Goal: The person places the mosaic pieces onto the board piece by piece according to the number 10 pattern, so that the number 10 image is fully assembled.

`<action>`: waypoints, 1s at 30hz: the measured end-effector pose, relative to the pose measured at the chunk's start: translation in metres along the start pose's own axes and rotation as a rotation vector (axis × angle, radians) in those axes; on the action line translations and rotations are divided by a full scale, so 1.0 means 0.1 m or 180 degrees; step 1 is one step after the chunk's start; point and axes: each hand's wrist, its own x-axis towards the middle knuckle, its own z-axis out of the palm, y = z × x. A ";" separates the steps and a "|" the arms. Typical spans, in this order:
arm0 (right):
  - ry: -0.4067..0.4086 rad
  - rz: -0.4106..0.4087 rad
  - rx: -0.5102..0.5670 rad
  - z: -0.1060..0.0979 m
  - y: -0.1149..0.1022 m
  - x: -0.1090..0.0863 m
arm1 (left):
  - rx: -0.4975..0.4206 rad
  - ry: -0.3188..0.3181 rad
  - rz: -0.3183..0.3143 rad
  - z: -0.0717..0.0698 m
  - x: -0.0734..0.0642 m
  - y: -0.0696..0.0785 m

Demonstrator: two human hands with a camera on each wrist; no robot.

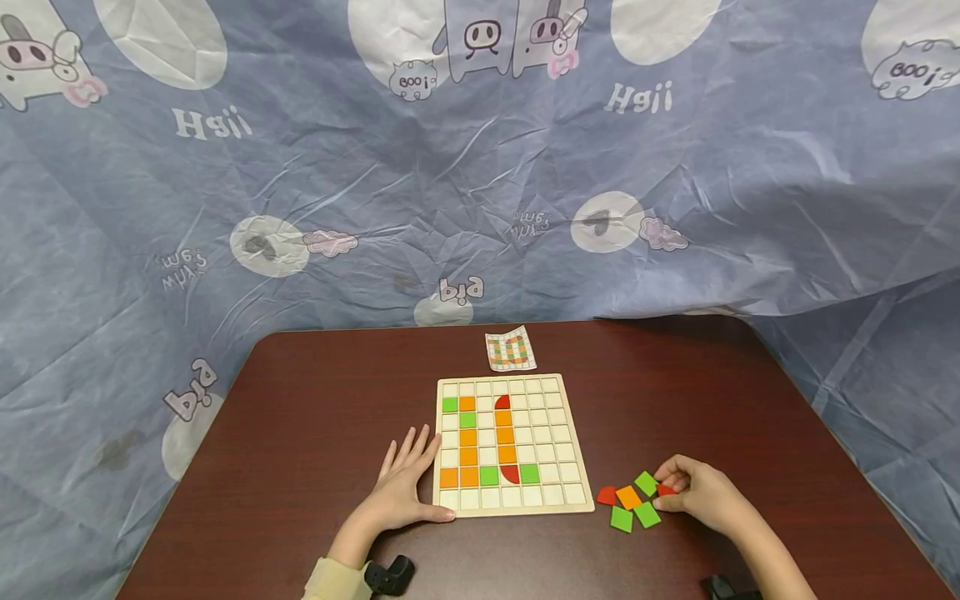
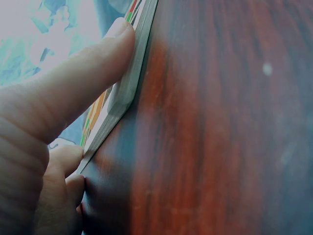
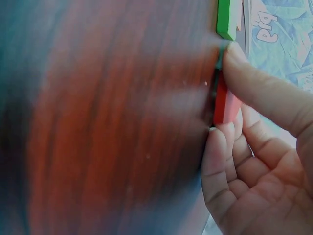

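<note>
A pale wooden grid board [image 1: 511,500] lies on the table, with orange, green and red tiles in some of its squares. My left hand [image 1: 403,490] is spread at its near left corner, the thumb along the front edge and the fingers by the left side. In the left wrist view the thumb [image 2: 93,73] rests on the board's rim [image 2: 128,88]. Right of the board, my right hand [image 1: 701,493] has a red tile [image 3: 226,100] between thumb and curled fingers, low at the tabletop. Beside it lie several loose green tiles [image 1: 647,514], an orange tile [image 1: 628,497] and another red one [image 1: 607,496].
A small printed pattern card [image 1: 511,349] lies behind the board, slightly curled. The dark wooden table [image 1: 337,375] reaches back to a blue patterned cloth [image 1: 450,183]. Black wrist devices [image 1: 390,575] show at the front.
</note>
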 end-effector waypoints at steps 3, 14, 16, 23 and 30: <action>-0.0025 -0.0018 0.0034 -0.02 0.02 -0.01 | -0.0003 -0.0006 -0.0002 0.00 0.00 0.00; -0.0239 -0.0314 0.0544 -0.10 0.07 -0.08 | -0.0001 -0.0005 0.0006 0.01 0.00 -0.01; -0.0244 -0.0262 0.0771 -0.12 0.05 -0.08 | 0.0015 -0.0016 -0.0004 0.01 0.00 -0.01; -0.0135 -0.0041 0.1142 -0.15 -0.05 -0.04 | 0.0021 -0.0020 -0.0020 0.03 0.00 -0.01; -0.0068 -0.0075 0.1280 -0.08 -0.23 0.06 | 0.0037 -0.0037 -0.0033 0.02 0.00 -0.01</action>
